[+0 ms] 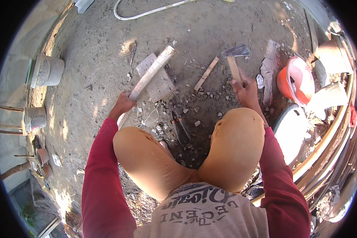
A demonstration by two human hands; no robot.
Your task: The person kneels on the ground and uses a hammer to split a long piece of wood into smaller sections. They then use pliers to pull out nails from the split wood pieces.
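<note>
I squat over bare dirt, knees up. My left hand grips a long pale wooden stick that slants up to the right, lying across a flat grey board on the ground. My right hand is closed around the wooden handle of a hatchet, whose dark metal head points away from me, above the ground. A thin wood sliver lies between the two hands. Pliers lie on the dirt in front of my knees, among small stones and chips.
An orange hard hat lies at the right beside clay pots and a white basin. Grey buckets stand at the left. A white hose curves across the far ground. Bent canes run along the right edge.
</note>
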